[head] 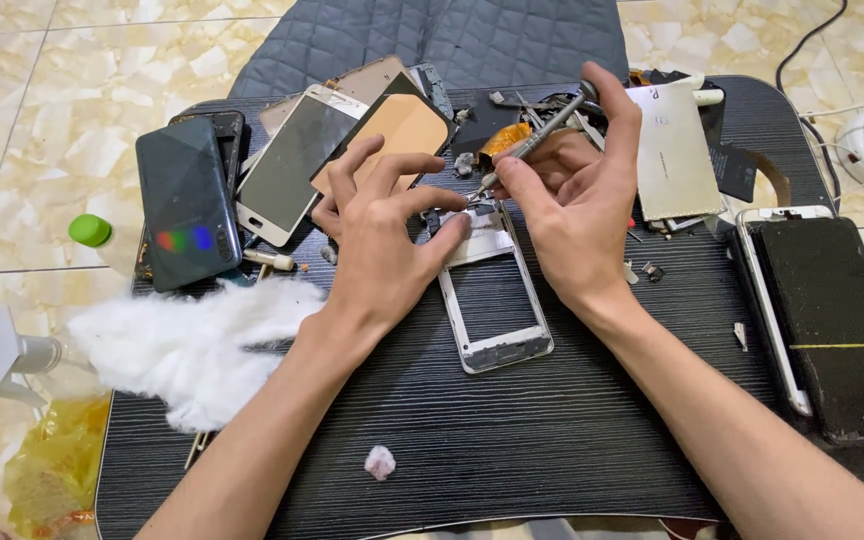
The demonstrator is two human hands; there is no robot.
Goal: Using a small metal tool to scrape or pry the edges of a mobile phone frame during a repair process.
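An opened phone frame point(497, 310) lies face-down in the middle of the dark striped tabletop point(512, 440). My left hand point(382, 240) presses down on its upper left edge, fingers spread and thumb on the frame. My right hand point(577, 195) grips a thin metal screwdriver point(542, 130), index finger on its cap, tip touching the top of the frame.
Several phones and screens point(287, 165) are piled at the back left, a dark one point(187, 200) leaning there. A white back cover point(674, 150) and parts sit at the back. A black phone point(832, 320) lies right. White cotton wad point(187, 345) lies left, a small pink-white scrap point(380, 462) in front.
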